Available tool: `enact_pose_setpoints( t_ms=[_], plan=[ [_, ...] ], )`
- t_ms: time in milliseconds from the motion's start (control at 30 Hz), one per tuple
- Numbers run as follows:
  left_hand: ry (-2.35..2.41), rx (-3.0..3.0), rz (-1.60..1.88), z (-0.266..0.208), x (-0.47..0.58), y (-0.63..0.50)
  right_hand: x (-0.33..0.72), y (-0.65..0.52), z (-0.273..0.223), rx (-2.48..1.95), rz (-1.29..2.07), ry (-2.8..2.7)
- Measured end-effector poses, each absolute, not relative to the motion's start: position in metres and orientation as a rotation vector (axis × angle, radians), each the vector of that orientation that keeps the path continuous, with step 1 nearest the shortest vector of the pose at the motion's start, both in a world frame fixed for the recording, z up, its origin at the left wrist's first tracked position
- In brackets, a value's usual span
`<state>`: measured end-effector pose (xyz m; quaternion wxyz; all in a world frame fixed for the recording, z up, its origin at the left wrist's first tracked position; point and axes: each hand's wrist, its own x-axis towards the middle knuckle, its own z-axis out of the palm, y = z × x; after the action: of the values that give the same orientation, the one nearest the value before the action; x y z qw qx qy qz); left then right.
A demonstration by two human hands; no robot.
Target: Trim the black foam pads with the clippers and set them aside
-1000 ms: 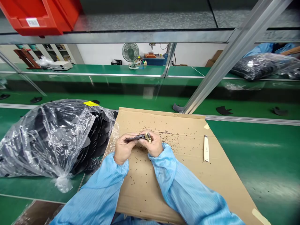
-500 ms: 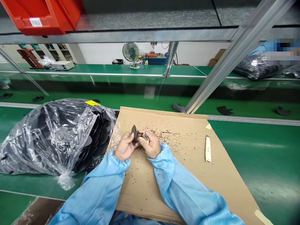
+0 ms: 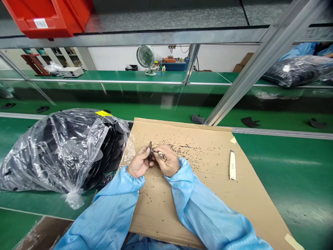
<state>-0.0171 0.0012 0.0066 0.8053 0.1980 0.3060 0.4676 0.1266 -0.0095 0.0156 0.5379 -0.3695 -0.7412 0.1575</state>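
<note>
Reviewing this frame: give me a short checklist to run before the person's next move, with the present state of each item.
1. Left hand has hold of the thin dark part: ok, the part stands nearly edge-on to the camera.
2. Right hand has hold of the small yellowish tool: ok, mostly hidden by the fingers.
3. Tool tip touching the part: cannot tell, too small.
4. Cardboard free of loose bits: not ok, dark specks lie scattered over it.
5. Pale strip apart from both hands: ok, it lies to their right.
6. Bag of dark parts beside the cardboard: ok, on the left.
</note>
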Motion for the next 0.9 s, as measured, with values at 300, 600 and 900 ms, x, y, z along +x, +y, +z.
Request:
enact_pose_setpoints(
  t_ms=[300,600,900],
  plan=[
    [0.706,0.517,1.005,0.01,-0.014,0.002,0.128,-0.009,0.013,-0.941,0.304,-1.846],
    [0.83,0.782,1.532,-0.002,-0.005,0.009,0.127,0.006,-0.007,-1.155,0.499,-1.378],
    [0.899,0.834,1.565,-0.004,-0.003,0.009,0.129,0.006,-0.008,-1.137,0.534,-1.446]
  ],
)
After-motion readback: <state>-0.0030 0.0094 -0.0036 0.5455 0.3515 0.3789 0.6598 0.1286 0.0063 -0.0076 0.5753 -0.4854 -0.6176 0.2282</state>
